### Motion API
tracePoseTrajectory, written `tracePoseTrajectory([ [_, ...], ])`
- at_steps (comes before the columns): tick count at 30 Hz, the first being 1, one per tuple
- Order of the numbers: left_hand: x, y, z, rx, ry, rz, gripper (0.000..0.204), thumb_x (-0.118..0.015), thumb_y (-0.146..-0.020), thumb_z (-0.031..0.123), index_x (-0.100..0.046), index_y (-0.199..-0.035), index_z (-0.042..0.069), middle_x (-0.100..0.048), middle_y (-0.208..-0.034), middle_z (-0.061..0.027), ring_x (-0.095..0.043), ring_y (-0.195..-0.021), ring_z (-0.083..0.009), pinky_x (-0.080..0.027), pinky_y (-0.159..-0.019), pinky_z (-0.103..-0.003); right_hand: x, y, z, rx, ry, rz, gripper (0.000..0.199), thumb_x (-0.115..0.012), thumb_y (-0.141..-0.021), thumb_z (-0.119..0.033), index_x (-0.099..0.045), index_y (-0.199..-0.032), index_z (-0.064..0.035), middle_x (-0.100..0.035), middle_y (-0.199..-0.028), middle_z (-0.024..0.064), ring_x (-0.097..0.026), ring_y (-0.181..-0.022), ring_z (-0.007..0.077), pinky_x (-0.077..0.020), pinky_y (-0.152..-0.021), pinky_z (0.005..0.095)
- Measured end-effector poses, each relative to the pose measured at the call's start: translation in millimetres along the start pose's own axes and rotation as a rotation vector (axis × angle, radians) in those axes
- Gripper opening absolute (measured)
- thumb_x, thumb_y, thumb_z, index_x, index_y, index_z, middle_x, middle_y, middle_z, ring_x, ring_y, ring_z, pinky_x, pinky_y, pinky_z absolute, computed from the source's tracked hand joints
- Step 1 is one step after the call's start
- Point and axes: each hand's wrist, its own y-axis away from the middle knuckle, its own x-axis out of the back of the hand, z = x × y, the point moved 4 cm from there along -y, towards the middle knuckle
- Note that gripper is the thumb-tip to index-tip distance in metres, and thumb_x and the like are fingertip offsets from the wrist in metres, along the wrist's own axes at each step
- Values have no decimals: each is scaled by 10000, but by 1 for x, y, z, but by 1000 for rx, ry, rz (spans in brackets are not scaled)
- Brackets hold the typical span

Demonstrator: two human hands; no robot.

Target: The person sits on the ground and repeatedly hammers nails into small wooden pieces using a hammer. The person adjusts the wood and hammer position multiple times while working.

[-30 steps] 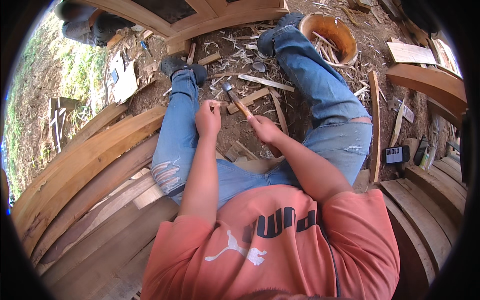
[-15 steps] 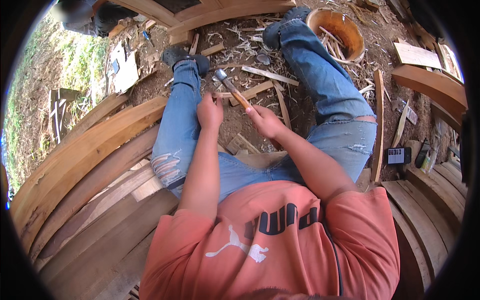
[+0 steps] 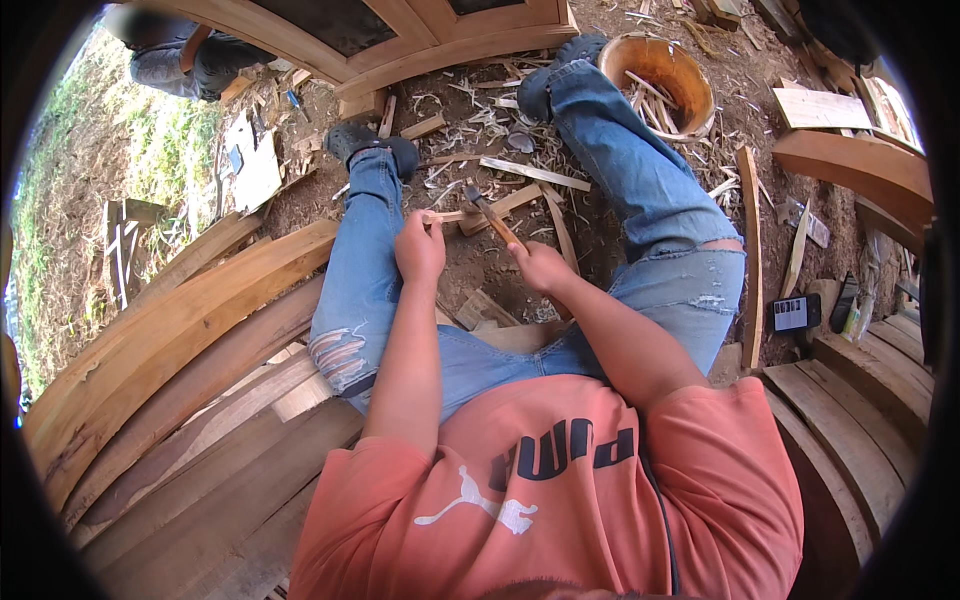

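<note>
Seated on bare dirt, legs in torn blue jeans stretched toward twelve o'clock. My left hand point(image 3: 420, 250) has its fingers curled and pinching a small, pale wooden stick point(image 3: 443, 216), which pokes out level toward three o'clock just above my knuckles. My right hand point(image 3: 541, 266) is wrapped in a closed fist around the smooth wooden handle of a hammer point(image 3: 492, 217); its dark metal head sits at the eleven o'clock end, just beside the stick's tip, contact not discernible. Both lie between my knees, over ground littered with curled wood shavings point(image 3: 480, 105) and rough offcuts. A round orange bucket point(image 3: 690, 85), holding scraps, stands at one o'clock by my right foot. Long curved planks point(image 3: 180, 320), reddish and coarse-grained, stack at nine o'clock. A dark phone point(image 3: 797, 313) lies at three o'clock.
</note>
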Motion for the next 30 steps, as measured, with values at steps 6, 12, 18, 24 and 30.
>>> tracePoseTrajectory([
  [6, -3, 10, 2, 38, 17, -14, 181, -729, -956, 192, -700, -1096, 82, -760, -973, -193, -721, -909, -429, -562, -776, -514, 10, 25, -43, -12, -365, -177, 641, -495, -1075, -546, -676, -1276, 36, -728, -1004, 217, -702, -948, 315, -542, -863, 449],
  [12, 1, 18, -3, -7, 8, 21, 154, -727, -952, 181, -698, -1056, 70, -760, -972, -189, -720, -906, -432, -561, -767, -515, 4, 33, -47, 26, -241, -165, 604, -506, -1071, -527, -690, -1147, 44, -717, -983, 221, -699, -942, 331, -532, -875, 455],
  [18, 2, 21, 7, 17, 27, -13, 150, -723, -957, 196, -699, -1048, 80, -759, -947, -192, -718, -879, -439, -559, -746, -527, 1, 30, -38, 76, -182, -60, 555, -518, -1082, -506, -678, -1126, 23, -699, -942, 196, -668, -882, 312, -517, -825, 445],
  [24, -4, 6, 6, -12, 2, 2, 146, -729, -958, 209, -694, -1045, 96, -765, -938, -161, -727, -885, -418, -561, -736, -520, 9, 23, -32, 25, -54, -110, 610, -493, -1083, -553, -678, -1228, 10, -725, -990, 210, -692, -961, 333, -519, -883, 448],
  [30, -3, -2, 12, 1, -29, -12, 167, -734, -955, 208, -688, -1048, 77, -765, -945, -166, -725, -881, -418, -564, -743, -516, 14, 39, -49, 79, -114, -102, 632, -481, -1073, -548, -689, -1189, 38, -711, -1125, 320, -684, -1104, 472, -515, -946, 506],
])
